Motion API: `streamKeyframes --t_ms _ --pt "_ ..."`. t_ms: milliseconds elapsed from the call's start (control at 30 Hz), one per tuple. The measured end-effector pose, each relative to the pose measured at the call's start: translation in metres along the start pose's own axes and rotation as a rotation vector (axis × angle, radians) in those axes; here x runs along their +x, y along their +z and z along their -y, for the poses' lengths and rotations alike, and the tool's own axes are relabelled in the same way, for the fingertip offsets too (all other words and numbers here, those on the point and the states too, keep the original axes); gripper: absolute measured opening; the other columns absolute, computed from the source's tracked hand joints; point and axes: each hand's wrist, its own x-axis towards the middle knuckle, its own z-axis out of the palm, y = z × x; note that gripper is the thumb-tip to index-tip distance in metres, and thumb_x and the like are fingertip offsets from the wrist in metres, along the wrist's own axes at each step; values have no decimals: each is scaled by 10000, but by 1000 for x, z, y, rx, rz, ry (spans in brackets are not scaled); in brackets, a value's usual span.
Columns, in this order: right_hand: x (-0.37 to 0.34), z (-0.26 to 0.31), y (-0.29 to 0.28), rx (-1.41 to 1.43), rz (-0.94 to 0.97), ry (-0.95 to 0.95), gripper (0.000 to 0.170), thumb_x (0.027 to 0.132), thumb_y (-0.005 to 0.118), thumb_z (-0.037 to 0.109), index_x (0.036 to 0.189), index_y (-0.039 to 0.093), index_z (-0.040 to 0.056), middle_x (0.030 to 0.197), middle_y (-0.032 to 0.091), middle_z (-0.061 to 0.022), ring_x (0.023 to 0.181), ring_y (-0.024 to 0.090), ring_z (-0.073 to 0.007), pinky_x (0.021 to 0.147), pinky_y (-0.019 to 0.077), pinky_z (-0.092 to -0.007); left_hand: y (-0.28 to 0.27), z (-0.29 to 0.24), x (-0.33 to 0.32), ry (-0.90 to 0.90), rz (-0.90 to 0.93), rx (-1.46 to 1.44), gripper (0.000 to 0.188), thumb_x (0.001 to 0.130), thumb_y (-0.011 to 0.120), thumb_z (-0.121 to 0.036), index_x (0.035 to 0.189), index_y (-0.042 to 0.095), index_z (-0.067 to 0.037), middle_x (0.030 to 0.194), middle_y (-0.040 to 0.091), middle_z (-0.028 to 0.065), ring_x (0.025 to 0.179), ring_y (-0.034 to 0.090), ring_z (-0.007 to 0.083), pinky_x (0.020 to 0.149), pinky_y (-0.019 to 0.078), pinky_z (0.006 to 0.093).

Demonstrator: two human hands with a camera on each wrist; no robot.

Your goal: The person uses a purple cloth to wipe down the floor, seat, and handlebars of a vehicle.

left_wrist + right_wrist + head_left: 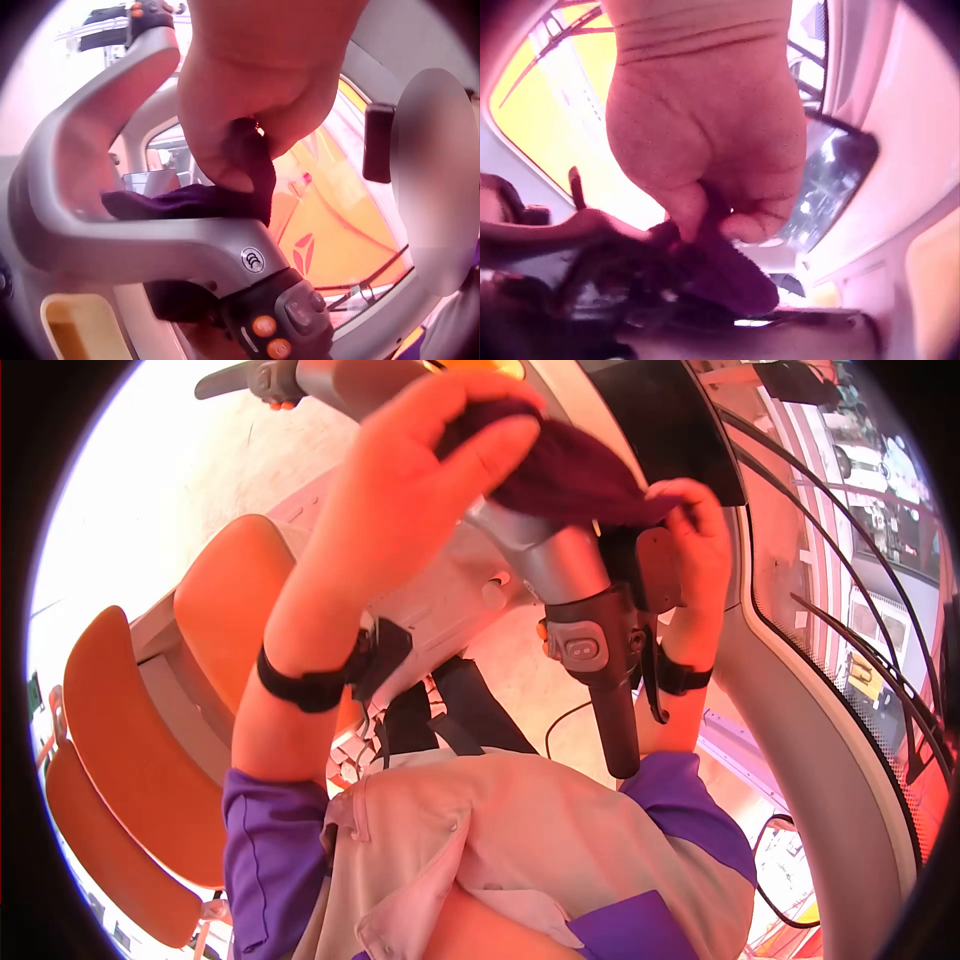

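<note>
A dark purple cloth is stretched between both hands, over the grey handlebar. My left hand grips its left end, thumb and fingers curled round it. At the other end my right hand pinches the cloth between thumb and fingers. In the left wrist view, the cloth lies along the top of the handlebar, hanging down from the left hand. The right wrist view has the cloth hanging below the right hand.
The handlebar carries a black grip, a switch block and a brake lever. Ahead is a black screen. A windshield with wipers stands on the right, orange seats on the left.
</note>
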Motion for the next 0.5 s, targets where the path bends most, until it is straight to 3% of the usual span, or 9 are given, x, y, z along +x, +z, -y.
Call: streamKeyframes --t_ms 67,100,167,267,300,400,433,500 --pt "11 29 15 188 -60 -23 259 978 470 73 1209 570 13 1055 635 -64 937 614 -135 801 481 -248 -13 9 3 20 -30 -130 215 999 486 -78 1172 570 18 1088 621 46 1015 586 101 895 469 251" --pt "18 35 18 168 54 -49 313 993 494 163 1258 557 7 1062 637 -60 949 608 -128 808 477 -240 -21 9 -1 -21 -67 -46 341 962 584 -167 1253 536 5 1049 611 38 946 580 86 864 460 223" --pt "21 34 25 -18 200 -39 333 977 549 245 1203 590 4 1057 630 -46 933 592 -114 822 457 -232 -33 13 -28 -97 -80 -132 406 881 686 -157 1249 557 -43 986 597 19 855 548 49 759 437 185" --pt "11 17 33 127 116 80 290 955 589 251 1120 618 14 1006 619 -11 896 554 -67 778 434 -206 -17 9 -62 -335 47 -230 539 789 783 -147 1274 563 -66 926 580 -5 783 523 32 688 414 158" --pt "6 7 31 181 83 116 273 950 598 249 1094 624 18 987 615 0 889 543 -55 765 428 -200 -5 13 -66 -362 70 -91 511 794 773 -107 1257 570 -34 908 587 -10 774 532 47 685 438 185" --pt "7 -7 18 188 92 148 228 932 630 233 1038 630 32 938 602 32 866 521 -38 750 425 -197 -1 -3 -52 -446 80 -136 421 816 747 -95 1210 608 -35 899 589 -22 775 529 58 692 458 229" --pt "9 -12 16 147 92 145 218 929 635 227 1031 631 35 932 601 37 861 525 -42 751 428 -199 -5 -2 -44 -320 70 -45 315 830 718 -86 1135 648 -61 855 589 5 746 556 99 678 468 273" --pt "21 -20 17 64 100 145 198 923 645 214 1017 632 41 921 598 46 851 532 -49 754 433 -204 -20 -2 -25 -111 252 325 303 832 681 -62 1129 634 -35 834 568 30 722 538 148 663 443 283"
